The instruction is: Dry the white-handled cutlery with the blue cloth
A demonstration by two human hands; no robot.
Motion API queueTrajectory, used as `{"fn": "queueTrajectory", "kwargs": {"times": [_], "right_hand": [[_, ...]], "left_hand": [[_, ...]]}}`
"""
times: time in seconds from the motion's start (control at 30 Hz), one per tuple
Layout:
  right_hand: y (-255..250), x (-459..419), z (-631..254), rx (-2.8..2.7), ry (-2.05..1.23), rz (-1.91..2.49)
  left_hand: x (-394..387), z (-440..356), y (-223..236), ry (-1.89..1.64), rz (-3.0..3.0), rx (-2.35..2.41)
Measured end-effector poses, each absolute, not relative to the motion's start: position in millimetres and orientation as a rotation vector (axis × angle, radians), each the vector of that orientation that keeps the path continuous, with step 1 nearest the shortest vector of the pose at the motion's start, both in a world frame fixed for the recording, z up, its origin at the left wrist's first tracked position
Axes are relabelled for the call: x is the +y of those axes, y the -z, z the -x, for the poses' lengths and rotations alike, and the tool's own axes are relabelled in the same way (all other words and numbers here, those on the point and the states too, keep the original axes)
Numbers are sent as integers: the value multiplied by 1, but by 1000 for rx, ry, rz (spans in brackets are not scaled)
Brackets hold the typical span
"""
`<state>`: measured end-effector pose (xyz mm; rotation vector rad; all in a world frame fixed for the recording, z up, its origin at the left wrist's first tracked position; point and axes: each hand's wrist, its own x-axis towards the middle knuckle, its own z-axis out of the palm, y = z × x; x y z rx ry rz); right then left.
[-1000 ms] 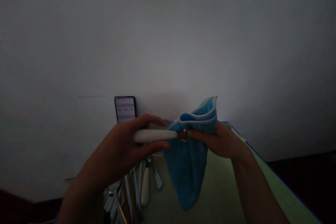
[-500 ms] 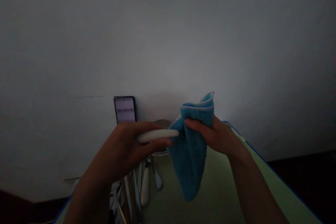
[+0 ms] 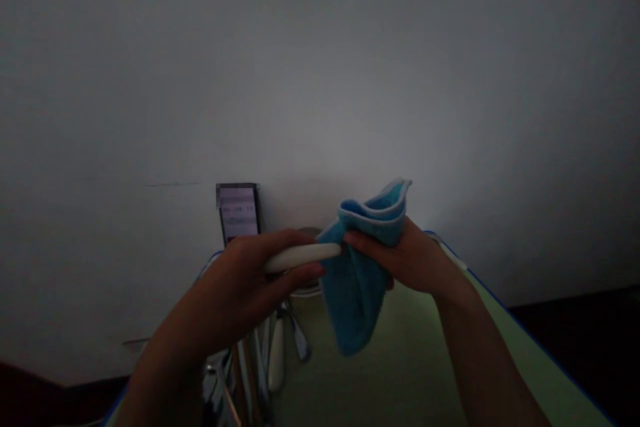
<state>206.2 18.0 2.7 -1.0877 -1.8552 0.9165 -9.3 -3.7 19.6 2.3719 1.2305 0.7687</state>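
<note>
Gripping a white handle (image 3: 303, 257), the left hand (image 3: 243, 280) faces the right hand (image 3: 420, 260), clamped on blue cloth (image 3: 353, 300). Loose folds could let the handle's hidden end slip.

Phone (image 3: 239, 213) against wall (image 3: 320, 80), behind cutlery (image 3: 276, 360) on table (image 3: 400, 360)

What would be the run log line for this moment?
left hand: grip on white handle | right hand: holds blue cloth at handle's end | phone: upright against wall
</note>
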Motion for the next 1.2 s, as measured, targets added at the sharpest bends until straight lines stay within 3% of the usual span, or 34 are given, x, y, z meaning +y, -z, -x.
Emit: {"fn": "queueTrajectory", "kwargs": {"times": [0.33, 0.7, 1.2], "right_hand": [[-3, 18, -206, -1721, -932, 1105], [2, 27, -204, -1444, -835, 1022], [3, 25, -208, -1316, -1344, 642]], "left_hand": [[-17, 15, -15, -797, -2418, 1130], [-11, 19, -28, -902, -2395, 1400], [-7, 15, -15, -1139, -2059, 1563]]}}
